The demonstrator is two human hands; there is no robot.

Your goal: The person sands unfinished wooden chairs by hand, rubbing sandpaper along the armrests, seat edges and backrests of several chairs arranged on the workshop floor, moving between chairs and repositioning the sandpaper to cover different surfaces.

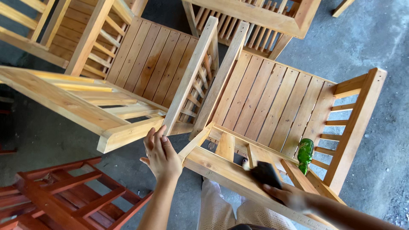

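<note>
From the head camera, the left hand (161, 155) rests flat, fingers loose, on the armrest end of a pale wooden chair (264, 102). The right hand (289, 196) grips a dark pad (265, 173), probably a sanding block though blurred, pressed on the chair's top rail. A green bottle (305, 155) stands on the seat by the rail; a wide stroke could topple it.
</note>
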